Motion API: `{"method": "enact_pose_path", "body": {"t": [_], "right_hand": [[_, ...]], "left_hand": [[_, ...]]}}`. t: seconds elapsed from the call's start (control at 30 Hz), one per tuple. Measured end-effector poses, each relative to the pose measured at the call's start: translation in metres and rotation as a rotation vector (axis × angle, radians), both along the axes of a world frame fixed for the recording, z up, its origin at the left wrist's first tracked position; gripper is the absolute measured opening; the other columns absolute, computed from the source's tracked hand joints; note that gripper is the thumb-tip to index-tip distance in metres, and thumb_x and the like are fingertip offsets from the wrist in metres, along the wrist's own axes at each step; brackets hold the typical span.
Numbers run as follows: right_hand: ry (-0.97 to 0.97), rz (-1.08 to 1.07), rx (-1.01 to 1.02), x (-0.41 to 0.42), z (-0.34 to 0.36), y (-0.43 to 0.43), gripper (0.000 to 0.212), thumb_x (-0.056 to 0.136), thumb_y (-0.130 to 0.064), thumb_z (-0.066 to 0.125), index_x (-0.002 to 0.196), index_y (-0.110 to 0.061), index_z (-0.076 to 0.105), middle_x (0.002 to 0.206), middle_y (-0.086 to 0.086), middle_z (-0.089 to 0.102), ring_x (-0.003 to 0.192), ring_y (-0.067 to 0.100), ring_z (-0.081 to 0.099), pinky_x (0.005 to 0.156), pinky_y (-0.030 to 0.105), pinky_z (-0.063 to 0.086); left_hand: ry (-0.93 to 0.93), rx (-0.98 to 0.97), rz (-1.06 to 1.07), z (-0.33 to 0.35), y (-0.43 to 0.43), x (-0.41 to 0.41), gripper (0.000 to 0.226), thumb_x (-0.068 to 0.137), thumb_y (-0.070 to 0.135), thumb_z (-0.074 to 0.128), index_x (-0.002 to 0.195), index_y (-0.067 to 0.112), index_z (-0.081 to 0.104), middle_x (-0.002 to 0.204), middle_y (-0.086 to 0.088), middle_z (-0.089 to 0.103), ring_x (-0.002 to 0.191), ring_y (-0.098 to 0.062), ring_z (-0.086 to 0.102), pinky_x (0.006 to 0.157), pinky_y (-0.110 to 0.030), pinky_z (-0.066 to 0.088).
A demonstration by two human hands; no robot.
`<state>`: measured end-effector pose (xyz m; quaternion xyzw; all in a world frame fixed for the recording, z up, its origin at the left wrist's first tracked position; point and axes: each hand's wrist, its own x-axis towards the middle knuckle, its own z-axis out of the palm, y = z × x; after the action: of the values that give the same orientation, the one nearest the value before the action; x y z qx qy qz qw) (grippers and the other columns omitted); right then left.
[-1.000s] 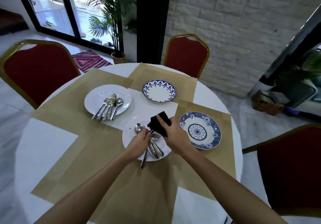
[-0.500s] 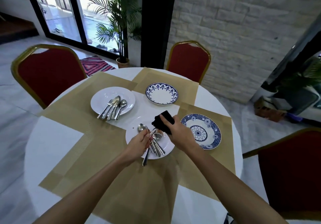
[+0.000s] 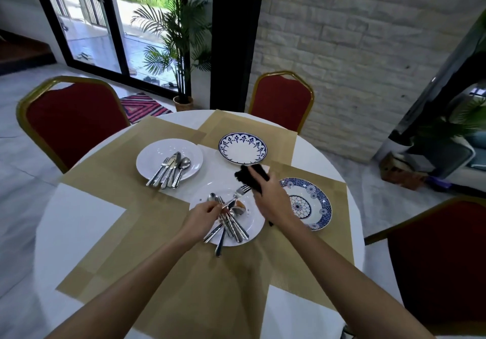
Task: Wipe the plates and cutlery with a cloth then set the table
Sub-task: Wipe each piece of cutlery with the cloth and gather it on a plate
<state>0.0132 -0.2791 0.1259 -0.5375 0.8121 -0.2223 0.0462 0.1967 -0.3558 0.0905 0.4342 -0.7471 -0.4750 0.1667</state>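
Red gold-framed chairs [image 3: 76, 117] stood about; a potted palm [image 3: 163, 20] rose beside the glass door [image 3: 86, 36], striped rug [image 3: 140, 104] below.

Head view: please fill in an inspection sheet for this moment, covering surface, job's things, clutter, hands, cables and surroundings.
Surface: round white table overlaid with tan placemats.
Job's things: near white plate carrying a loose cutlery pile; far white plate with a neater cutlery set; blue-rimmed plate and blue patterned plate, both bare; black cloth.
Clutter: nothing seen.
Hands: left hand pinches a fork, tines pointing toward the cloth; right hand grips the black cloth.
Cables: nothing seen.
Surroundings: three red chairs, potted palm, glass door, stone wall.
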Motion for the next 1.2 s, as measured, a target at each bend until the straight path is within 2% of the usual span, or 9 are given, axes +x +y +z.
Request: {"method": "enact_pose_path", "body": {"t": [0.17, 0.3, 0.47, 0.6, 0.83, 0.9, 0.97, 1.07, 1.2], "right_hand": [[0.229, 0.170, 0.178, 0.024, -0.002, 0.010, 0.061, 0.095, -0.034, 0.051, 0.148, -0.040, 0.024, 0.121, 0.009, 0.038, 0.092, 0.031, 0.059, 0.075, 0.040, 0.052], [0.203, 0.009, 0.134, 0.007, -0.004, 0.007, 0.055, 0.096, -0.036, 0.048, 0.147, -0.042, 0.027, 0.121, 0.009, 0.042, 0.091, 0.031, 0.061, 0.073, 0.040, 0.054], [-0.516, -0.035, 0.082, -0.011, 0.007, 0.010, 0.034, 0.094, -0.044, 0.055, 0.124, -0.028, 0.062, 0.092, 0.001, 0.066, 0.076, 0.017, 0.062, 0.066, 0.030, 0.047], [-0.911, -0.015, 0.045, -0.009, 0.008, 0.021, 0.018, 0.089, -0.032, 0.067, 0.093, -0.014, 0.066, 0.066, 0.002, 0.049, 0.050, 0.011, 0.043, 0.047, 0.017, 0.037], [-0.970, -0.086, -0.043, 0.003, 0.003, 0.016, 0.007, 0.090, -0.028, 0.066, 0.086, -0.023, 0.063, 0.065, 0.003, 0.045, 0.053, 0.014, 0.041, 0.050, 0.022, 0.035], [-1.014, -0.104, -0.042, 0.006, 0.003, 0.014, 0.010, 0.090, -0.027, 0.065, 0.090, -0.017, 0.064, 0.063, 0.001, 0.047, 0.052, 0.013, 0.042, 0.047, 0.020, 0.035], [-1.062, -0.126, -0.040, 0.012, 0.002, 0.014, 0.011, 0.091, -0.025, 0.065, 0.088, -0.015, 0.063, 0.061, -0.001, 0.048, 0.050, 0.012, 0.042, 0.045, 0.018, 0.035], [-1.080, -0.132, -0.054, 0.025, -0.003, 0.012, 0.011, 0.090, -0.022, 0.066, 0.082, -0.016, 0.061, 0.059, -0.001, 0.047, 0.051, 0.013, 0.041, 0.046, 0.018, 0.035], [-1.018, -0.097, -0.039, 0.032, -0.013, 0.011, 0.014, 0.091, -0.023, 0.065, 0.083, -0.013, 0.061, 0.056, -0.004, 0.045, 0.050, 0.011, 0.039, 0.046, 0.017, 0.033]], "left_hand": [[-0.030, -0.142, -0.016, 0.006, 0.007, -0.002, 0.022, 0.099, 0.028, 0.045, 0.084, 0.025, 0.060, 0.072, 0.006, 0.059, 0.072, -0.017, 0.056, 0.066, -0.033, 0.041], [0.016, -0.168, 0.007, 0.006, 0.016, 0.003, 0.027, 0.100, 0.028, 0.045, 0.074, 0.033, 0.049, 0.067, 0.009, 0.054, 0.065, -0.013, 0.049, 0.058, -0.027, 0.034], [0.014, -0.124, -0.060, 0.016, 0.008, 0.010, 0.018, 0.098, 0.026, 0.050, 0.092, 0.023, 0.066, 0.069, 0.011, 0.059, 0.061, -0.002, 0.049, 0.056, -0.021, 0.035], [0.198, 0.199, 0.110, 0.021, -0.008, 0.017, 0.014, 0.088, 0.028, 0.068, 0.091, 0.014, 0.068, 0.071, 0.004, 0.070, 0.061, -0.005, 0.059, 0.045, -0.014, 0.039], [0.794, 1.030, 0.408, 0.011, -0.007, 0.009, 0.026, 0.092, 0.007, 0.058, 0.069, 0.001, 0.070, 0.068, -0.007, 0.069, 0.054, -0.008, 0.066, 0.052, -0.014, 0.054], [0.909, 1.114, 0.483, 0.007, -0.004, 0.004, 0.040, 0.094, 0.006, 0.054, 0.058, 0.003, 0.071, 0.062, -0.005, 0.069, 0.052, -0.006, 0.066, 0.052, -0.012, 0.054], [0.935, 1.136, 0.508, 0.006, 0.000, -0.001, 0.028, 0.095, 0.008, 0.053, 0.071, 0.004, 0.067, 0.062, -0.002, 0.069, 0.052, -0.004, 0.065, 0.049, -0.010, 0.051], [0.715, 1.057, 0.368, 0.001, 0.011, -0.013, 0.009, 0.094, 0.020, 0.057, 0.090, 0.014, 0.063, 0.077, 0.004, 0.068, 0.065, -0.006, 0.061, 0.048, -0.013, 0.047], [0.668, 0.934, 0.433, -0.003, 0.014, -0.028, 0.010, 0.095, 0.014, 0.056, 0.085, 0.012, 0.058, 0.069, 0.000, 0.065, 0.061, -0.009, 0.055, 0.056, -0.019, 0.045]]}}
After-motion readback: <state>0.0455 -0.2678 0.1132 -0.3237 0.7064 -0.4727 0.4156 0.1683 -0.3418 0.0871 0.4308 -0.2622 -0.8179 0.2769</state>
